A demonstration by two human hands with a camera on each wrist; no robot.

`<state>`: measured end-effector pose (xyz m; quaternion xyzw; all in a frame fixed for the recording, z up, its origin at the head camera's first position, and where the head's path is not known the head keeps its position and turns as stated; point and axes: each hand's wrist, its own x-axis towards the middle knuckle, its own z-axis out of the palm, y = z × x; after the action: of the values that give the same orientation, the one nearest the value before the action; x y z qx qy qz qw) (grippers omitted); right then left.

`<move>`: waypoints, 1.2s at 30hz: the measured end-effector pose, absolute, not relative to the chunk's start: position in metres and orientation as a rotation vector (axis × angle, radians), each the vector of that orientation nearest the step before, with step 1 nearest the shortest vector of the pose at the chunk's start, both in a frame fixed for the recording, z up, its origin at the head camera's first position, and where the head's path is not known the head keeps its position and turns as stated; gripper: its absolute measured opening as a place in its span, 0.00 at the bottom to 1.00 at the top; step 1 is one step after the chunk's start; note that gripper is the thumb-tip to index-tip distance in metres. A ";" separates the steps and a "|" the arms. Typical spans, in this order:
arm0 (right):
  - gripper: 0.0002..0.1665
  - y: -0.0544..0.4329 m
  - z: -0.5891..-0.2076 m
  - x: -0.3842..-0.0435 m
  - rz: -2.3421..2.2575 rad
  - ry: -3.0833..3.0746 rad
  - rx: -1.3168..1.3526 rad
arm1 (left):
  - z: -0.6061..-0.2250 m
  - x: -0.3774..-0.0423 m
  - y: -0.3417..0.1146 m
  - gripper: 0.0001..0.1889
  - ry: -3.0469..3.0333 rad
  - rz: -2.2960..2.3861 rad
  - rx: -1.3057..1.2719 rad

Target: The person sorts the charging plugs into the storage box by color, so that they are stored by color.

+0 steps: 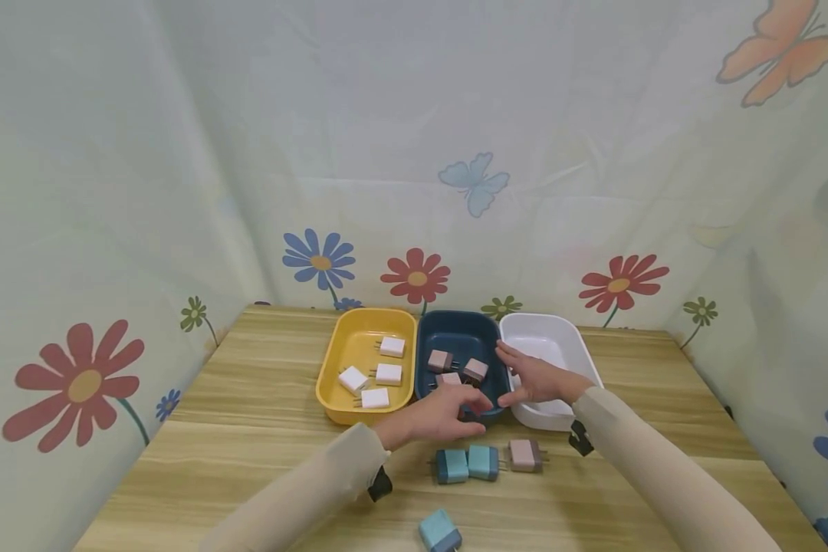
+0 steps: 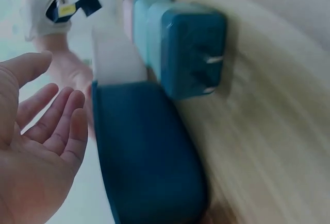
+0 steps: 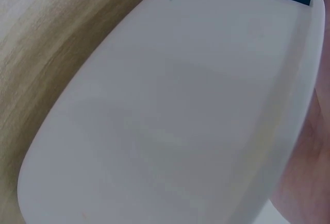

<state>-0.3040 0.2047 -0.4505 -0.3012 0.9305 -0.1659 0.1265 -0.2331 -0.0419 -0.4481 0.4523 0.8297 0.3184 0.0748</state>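
My left hand [image 1: 448,414] hovers at the front end of the dark blue tray [image 1: 458,323], fingers loosely bent, holding nothing; the left wrist view shows its bare palm side. Three pink plug adapters, among them a near one [image 1: 475,371], lie in that tray. Over the side where the dark blue tray meets the white tray [image 1: 552,349] is my right hand [image 1: 541,379], thumb and fingers spread apart and no object between them. Two teal plug adapters, the left [image 1: 451,465] and the right [image 1: 484,462], stand side by side before the trays, with a pink plug adapter [image 1: 524,455] beside them.
A yellow tray [image 1: 338,345] with several white plug adapters [image 1: 389,374] adjoins the dark blue tray on the left. Another teal plug adapter [image 1: 439,530] lies near the front of the wooden table [image 1: 248,399]. A flowered curtain [image 1: 386,207] surrounds the table's back and sides.
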 end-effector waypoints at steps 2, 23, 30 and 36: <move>0.63 0.204 -0.451 -0.304 -0.490 2.710 -0.872 | -0.452 -0.230 -0.041 0.17 2.466 0.945 1.356; 0.62 0.205 -0.447 -0.299 -0.520 2.689 -0.873 | -0.477 -0.217 -0.007 0.28 2.453 0.572 1.572; 0.63 0.205 -0.450 -0.302 -0.513 2.697 -0.871 | -0.479 -0.217 0.003 0.30 2.471 0.498 1.554; 0.63 0.204 -0.449 -0.302 -0.516 2.695 -0.869 | -0.482 -0.219 0.008 0.29 2.485 0.471 1.492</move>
<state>-0.3023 0.2043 -0.4492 -0.2993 0.9282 -0.1776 0.1312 -0.2191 0.0081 -0.4821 0.5054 0.8419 0.1594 0.1022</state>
